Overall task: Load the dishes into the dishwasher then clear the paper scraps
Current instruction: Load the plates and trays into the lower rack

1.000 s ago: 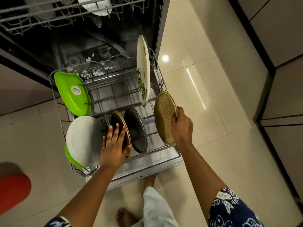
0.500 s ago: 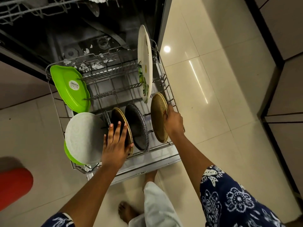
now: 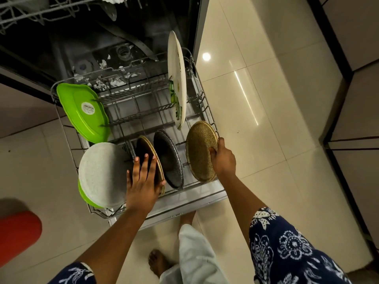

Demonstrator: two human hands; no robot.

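Observation:
The lower dishwasher rack [image 3: 206, 111] is pulled out over the floor. My right hand [image 3: 222, 158] grips a speckled tan plate [image 3: 200, 149] standing on edge at the rack's right front. My left hand [image 3: 143, 177] lies with straight fingers against a dark plate with a tan rim [image 3: 146, 149]. Between them stands a black speckled plate [image 3: 169, 158]. A white speckled plate [image 3: 102, 173] over a green one stands at the front left. A green tray [image 3: 82, 111] leans at the left, and a large white plate [image 3: 177, 78] stands at the back right. Paper scraps [image 3: 111, 82] lie at the rack's rear.
The upper rack [image 3: 41, 9] sticks out at the top left. A red object [image 3: 17, 234] sits on the tiled floor at the left. Dark cabinet fronts [image 3: 352, 99] line the right side. My bare feet [image 3: 159, 261] stand just in front of the open door.
My right hand has shifted the tan plate slightly right and turned its face more toward me. My left hand stays on the dark tan-rimmed plate.

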